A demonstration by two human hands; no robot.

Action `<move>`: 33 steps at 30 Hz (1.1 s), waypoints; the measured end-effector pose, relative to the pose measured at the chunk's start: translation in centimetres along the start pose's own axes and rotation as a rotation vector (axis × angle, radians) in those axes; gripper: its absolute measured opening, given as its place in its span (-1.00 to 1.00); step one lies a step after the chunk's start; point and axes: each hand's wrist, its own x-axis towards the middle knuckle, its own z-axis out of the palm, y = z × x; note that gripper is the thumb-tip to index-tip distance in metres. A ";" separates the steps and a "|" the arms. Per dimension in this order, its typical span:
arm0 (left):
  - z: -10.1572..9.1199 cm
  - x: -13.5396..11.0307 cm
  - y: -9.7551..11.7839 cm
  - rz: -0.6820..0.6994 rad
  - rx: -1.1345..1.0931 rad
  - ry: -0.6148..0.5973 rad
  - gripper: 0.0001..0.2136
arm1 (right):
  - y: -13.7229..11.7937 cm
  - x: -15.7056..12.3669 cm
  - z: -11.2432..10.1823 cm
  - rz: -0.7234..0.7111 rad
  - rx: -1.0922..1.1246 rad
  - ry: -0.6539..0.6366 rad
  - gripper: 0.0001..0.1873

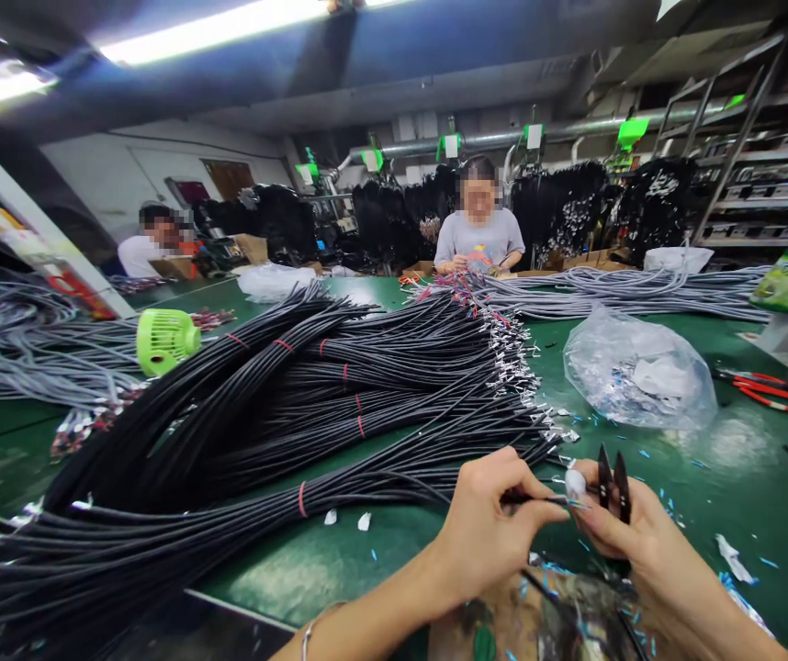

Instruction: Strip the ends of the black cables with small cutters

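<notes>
Head view: a heap of black cables (284, 413) covers the green desk (339, 565), the left hand (487, 532) pinches one cable (538, 499) by its end, the right hand (632, 537) grips black snips (613, 482) beside it, and scattered scraps (731, 557) suggest some ends are trimmed, with most of the heap left.

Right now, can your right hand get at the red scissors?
Probably not freely. The right hand grips black snips and touches the cable that the left hand holds. The red scissors lie apart to the right, with bare table between.
</notes>
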 end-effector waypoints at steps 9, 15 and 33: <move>-0.2 0.1 0.7 -0.083 -0.028 -0.196 -0.77 | -0.8 -0.5 -0.3 -0.455 -0.536 0.162 -0.90; -0.4 -0.1 0.5 -0.092 -0.058 -0.145 -0.73 | -0.5 0.5 -2.4 -0.319 -0.380 0.491 -0.88; 0.2 0.0 0.0 -0.106 -0.068 -0.064 -0.93 | -0.6 -0.2 -0.3 -0.176 -0.149 0.087 -0.75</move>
